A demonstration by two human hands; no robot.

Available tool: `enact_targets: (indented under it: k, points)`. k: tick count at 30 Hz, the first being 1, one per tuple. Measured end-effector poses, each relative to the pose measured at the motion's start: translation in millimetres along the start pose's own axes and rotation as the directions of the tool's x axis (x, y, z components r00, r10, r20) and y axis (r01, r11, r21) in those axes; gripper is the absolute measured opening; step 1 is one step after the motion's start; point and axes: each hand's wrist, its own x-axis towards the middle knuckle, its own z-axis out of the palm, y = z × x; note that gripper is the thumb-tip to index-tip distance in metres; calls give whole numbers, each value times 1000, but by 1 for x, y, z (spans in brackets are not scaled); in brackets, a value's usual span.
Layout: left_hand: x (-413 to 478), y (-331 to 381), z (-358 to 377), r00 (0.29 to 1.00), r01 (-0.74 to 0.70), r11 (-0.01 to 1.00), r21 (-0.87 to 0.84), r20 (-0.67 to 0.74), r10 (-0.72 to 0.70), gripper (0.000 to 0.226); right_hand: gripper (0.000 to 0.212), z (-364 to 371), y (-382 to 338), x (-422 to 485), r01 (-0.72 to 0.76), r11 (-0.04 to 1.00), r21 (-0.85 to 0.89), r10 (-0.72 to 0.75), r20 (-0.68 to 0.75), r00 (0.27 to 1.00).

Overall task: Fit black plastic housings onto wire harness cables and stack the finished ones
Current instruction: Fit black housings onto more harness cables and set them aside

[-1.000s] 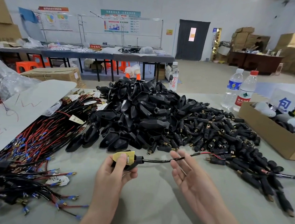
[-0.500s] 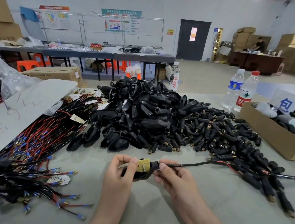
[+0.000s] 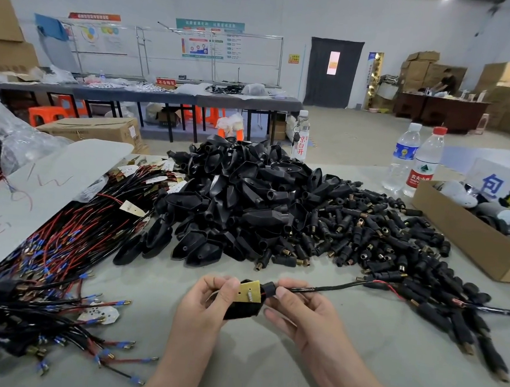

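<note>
Working low over the grey table [image 3: 264,371], close to the body, probably to have both hands steady and in plain sight. Gripping the wide end of one black housing [image 3: 239,313] with the left hand [image 3: 205,305]: fingers curled under it, thumb pressed on top beside the small yellow board [image 3: 249,290]. Seems a hold meant to stop the shell from turning.

Pinching the narrow neck of the same housing with the right hand [image 3: 299,311], thumb and first finger closed where the black cable [image 3: 328,288] comes out, other fingers loosely bent below. Likely guiding the cable so as to draw the board down into the shell. Not seated yet, to judge by the board standing half out of the opening. Cannot tell about the hidden side.

Leading away to the right, the cable, onto the spread of small black plugs [image 3: 396,244], with a red wire [image 3: 389,288] showing where the sleeve ends.

Straight ahead, within easy reach for the next piece: the big heap of empty housings [image 3: 241,198]. At the left, the red and black wire bundles [image 3: 70,233]. At the near left, a darker tangle [image 3: 9,314], perhaps the finished stack, though hard to say. Well apart at the right, out of the way: a cardboard box [image 3: 469,240] and two water bottles [image 3: 402,162].
</note>
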Motion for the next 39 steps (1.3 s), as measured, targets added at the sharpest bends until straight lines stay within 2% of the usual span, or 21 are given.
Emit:
enact_targets:
  k: [4,9,11,14,17,19,22,24,29,31,35,39]
  points:
    - [0,0,4,1000,-1,1000,-25,13,1,35,30,2,4,-1,-48,998,42,46,48,998]
    - [-1,1,6,999,-45,998,41,6,45,27,23,3,7,1,-28,1000,-2,28,49,998]
    - [0,2,3,998,-58,997,47,-24,59,32,25,3,3,0,14,1000,-15,-13,40,999]
    - [1,0,2,1000,-1,1000,-22,-11,1,41,22,7,-1,-3,51,998,-48,-48,66,997]
    - [0,-3,6,999,44,994,-98,-4,-45,27,23,8,0,-3,19,1000,-17,-17,81,997]
    - [-1,-4,7,999,-22,999,-41,-44,20,17,28,8,2,-3,-19,1000,4,18,102,995]
    - [-5,-2,8,982,-167,978,126,-64,176,20,39,6,5,-3,-61,998,25,58,110,992]
    - [-8,1,8,977,-208,966,152,-20,213,23,43,5,5,-2,-69,997,40,64,108,992]
    - [-9,8,3,973,-189,974,123,156,169,33,46,1,2,0,-27,999,42,23,72,997]
    - [-9,7,2,969,-191,971,142,185,163,37,44,0,2,1,-6,999,41,4,58,998]
    - [-5,3,0,987,-156,970,185,77,144,31,40,-1,0,2,61,997,39,-62,23,998]
    - [0,1,-3,992,-100,989,110,81,92,25,42,-2,-1,3,88,996,-6,-88,12,996]
